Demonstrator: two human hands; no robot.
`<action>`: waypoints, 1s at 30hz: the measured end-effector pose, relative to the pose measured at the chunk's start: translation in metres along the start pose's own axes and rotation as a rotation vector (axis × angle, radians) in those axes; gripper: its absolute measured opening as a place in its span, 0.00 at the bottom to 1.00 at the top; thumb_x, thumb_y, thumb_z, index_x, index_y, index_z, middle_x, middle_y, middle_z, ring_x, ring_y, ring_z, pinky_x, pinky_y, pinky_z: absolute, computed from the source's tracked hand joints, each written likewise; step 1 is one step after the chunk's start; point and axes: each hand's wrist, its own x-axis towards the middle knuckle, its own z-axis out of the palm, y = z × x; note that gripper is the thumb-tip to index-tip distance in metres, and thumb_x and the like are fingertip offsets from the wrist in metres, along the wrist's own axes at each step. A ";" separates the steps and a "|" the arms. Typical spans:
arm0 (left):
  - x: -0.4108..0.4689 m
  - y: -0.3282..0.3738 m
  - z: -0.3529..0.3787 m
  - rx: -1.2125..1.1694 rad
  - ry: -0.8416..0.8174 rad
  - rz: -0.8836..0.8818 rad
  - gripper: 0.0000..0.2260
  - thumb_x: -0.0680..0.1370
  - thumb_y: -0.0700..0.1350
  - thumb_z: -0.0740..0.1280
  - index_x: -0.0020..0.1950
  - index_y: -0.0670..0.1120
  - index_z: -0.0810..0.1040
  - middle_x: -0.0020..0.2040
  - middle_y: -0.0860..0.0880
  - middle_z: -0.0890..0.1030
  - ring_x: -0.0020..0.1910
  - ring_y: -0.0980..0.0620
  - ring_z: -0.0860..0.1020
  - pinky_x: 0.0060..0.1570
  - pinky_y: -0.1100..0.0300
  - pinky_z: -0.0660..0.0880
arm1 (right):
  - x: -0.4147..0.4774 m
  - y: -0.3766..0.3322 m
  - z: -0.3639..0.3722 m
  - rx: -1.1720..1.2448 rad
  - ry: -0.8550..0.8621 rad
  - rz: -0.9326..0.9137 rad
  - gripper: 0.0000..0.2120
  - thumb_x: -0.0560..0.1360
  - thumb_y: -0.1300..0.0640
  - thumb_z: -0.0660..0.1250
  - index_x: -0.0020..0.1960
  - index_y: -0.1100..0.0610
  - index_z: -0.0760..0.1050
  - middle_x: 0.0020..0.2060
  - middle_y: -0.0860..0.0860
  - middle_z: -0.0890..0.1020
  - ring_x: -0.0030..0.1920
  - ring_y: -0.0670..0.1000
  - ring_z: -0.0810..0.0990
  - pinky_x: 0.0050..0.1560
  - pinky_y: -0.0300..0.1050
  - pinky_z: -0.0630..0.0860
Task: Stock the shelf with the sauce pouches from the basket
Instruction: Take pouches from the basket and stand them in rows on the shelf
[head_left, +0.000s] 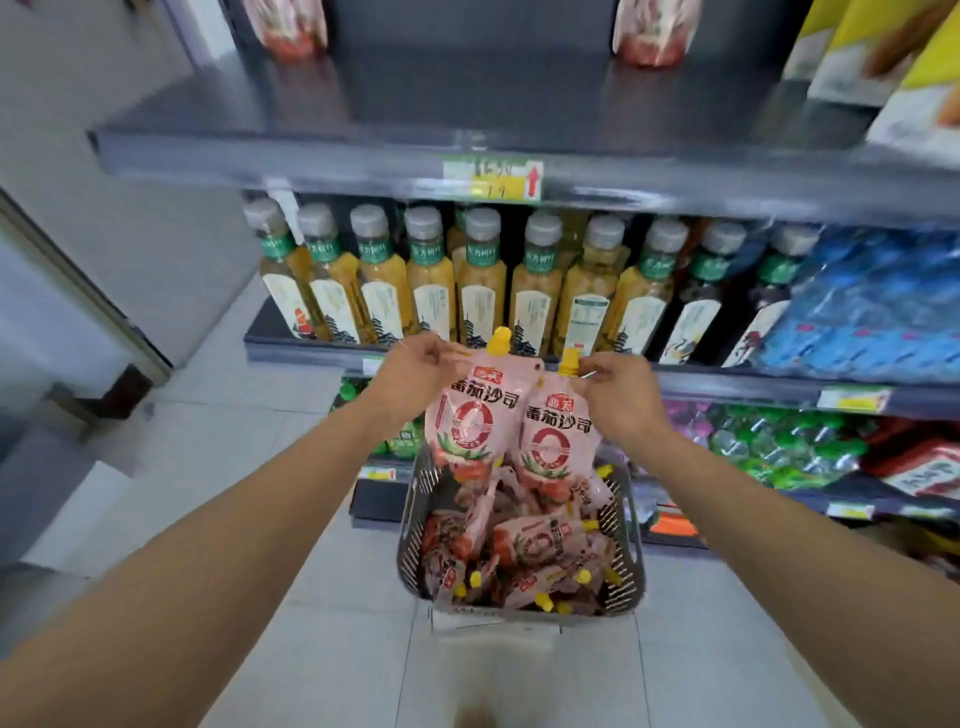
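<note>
My left hand (421, 364) pinches the top corner of a pink tomato sauce pouch (470, 415) with a yellow cap. My right hand (621, 392) pinches the top of a second, matching pouch (553, 441) beside it. Both pouches hang upright just above a dark slatted basket (413, 525) on the floor, which holds several more sauce pouches (530, 545) lying in a heap. Above, the dark upper shelf (467, 104) has two similar pouches standing at its back, one on the left (288, 26) and one on the right (652, 31), with bare board between them.
A row of yellow drink bottles (431, 280) fills the shelf below the upper one, with dark bottles and blue packs (872, 312) to the right. Yellow boxes (893, 57) stand at the upper shelf's right end. Lower shelves hold green bottles. Tiled floor lies to the left.
</note>
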 end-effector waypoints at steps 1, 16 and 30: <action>-0.008 0.016 -0.006 -0.003 0.023 0.029 0.09 0.75 0.38 0.68 0.36 0.46 0.73 0.30 0.56 0.79 0.33 0.53 0.76 0.37 0.63 0.74 | -0.004 -0.016 -0.008 -0.010 0.027 -0.037 0.10 0.72 0.64 0.68 0.53 0.64 0.80 0.44 0.56 0.82 0.45 0.54 0.78 0.49 0.48 0.76; -0.066 0.205 -0.093 -0.276 0.371 0.318 0.02 0.76 0.40 0.66 0.45 0.42 0.77 0.48 0.43 0.83 0.47 0.45 0.82 0.49 0.50 0.79 | -0.020 -0.227 -0.108 0.178 0.238 -0.496 0.09 0.71 0.62 0.69 0.51 0.61 0.81 0.41 0.51 0.81 0.46 0.52 0.81 0.53 0.54 0.79; 0.046 0.234 -0.189 -0.406 0.478 0.430 0.09 0.76 0.39 0.66 0.36 0.46 0.73 0.37 0.49 0.82 0.35 0.52 0.81 0.32 0.61 0.77 | 0.075 -0.315 -0.070 0.144 0.311 -0.503 0.11 0.74 0.60 0.67 0.56 0.56 0.79 0.48 0.50 0.82 0.44 0.50 0.82 0.45 0.49 0.82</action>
